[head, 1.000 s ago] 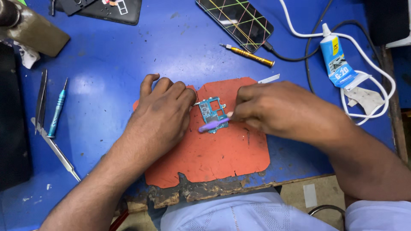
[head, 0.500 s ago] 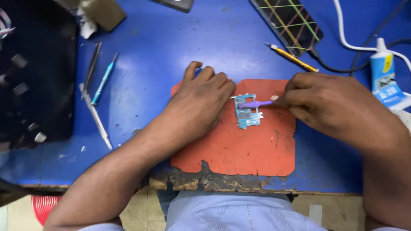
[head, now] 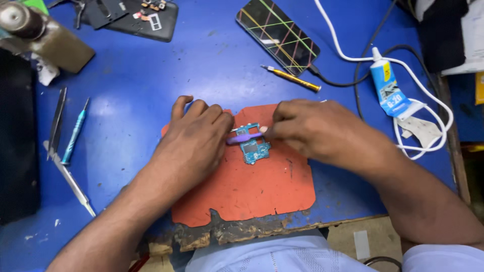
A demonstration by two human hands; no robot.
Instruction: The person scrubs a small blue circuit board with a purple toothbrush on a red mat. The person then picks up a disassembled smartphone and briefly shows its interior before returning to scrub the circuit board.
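1. The left hand point(head: 194, 138) lies flat, palm down, on the orange mat point(head: 252, 191). Its fingertips press on or just beside the left edge of the small teal circuit board point(head: 253, 147). The fingers are not curled around anything; the hand only holds down.

2. The right hand point(head: 315, 131) comes from the right side. Its grip is closed on a thin purple tool point(head: 243, 137), pinched between thumb and fingers.

3. The circuit board is in the upper middle of the mat, between the two hands. It lies to the left of the right hand and to the right of the left hand, touching or almost touching both.

4. The long axis of the purple tool runs nearly left to right, and it lies across the top part of the board. Its free end points toward the left hand.

5. On the blue worktop point(head: 131, 75), well to the right, lies a white and blue tube point(head: 389, 85) with a white nozzle, tilted, and a white cable point(head: 428, 108) loops around it.

6. Above the mat lies a dark phone point(head: 285, 35) with coloured lines on the screen, and near it a yellow screwdriver point(head: 291, 78).

7. At the left lie tweezers point(head: 56, 121) and a teal screwdriver point(head: 74, 133), well apart from the hands.
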